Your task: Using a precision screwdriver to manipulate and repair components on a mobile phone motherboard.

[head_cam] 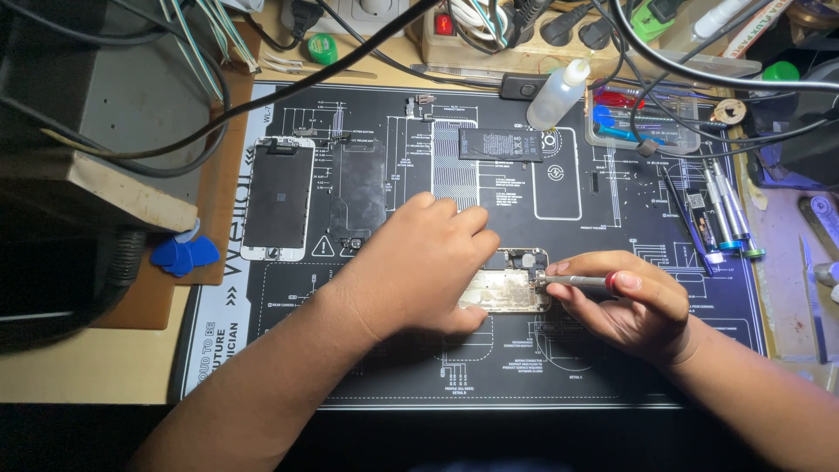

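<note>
My left hand (419,271) lies flat over the phone frame (511,284), fingers curled down on its upper and left sides, pinning it to the mat (288,350) a little right of the mat's middle, toward the near edge. My right hand (634,301) pinches a slim screwdriver (577,281) between thumb and forefinger, its tip touching the frame's right edge just under the camera corner. Whether the tip sits in a screw head I cannot tell; it is too small to see. To do this well, I judge I should keep the driver in line with the screw, press lightly and turn slowly from the fingertips, so the tip does not slip across the board. The left hand should bear straight down so the frame cannot swivel. Up at the mat's far left lie the screen (278,197) and a dark plate (358,192), with the battery (500,144) near the far edge and spare drivers (725,210) at the right edge, all well apart from my work.
</note>
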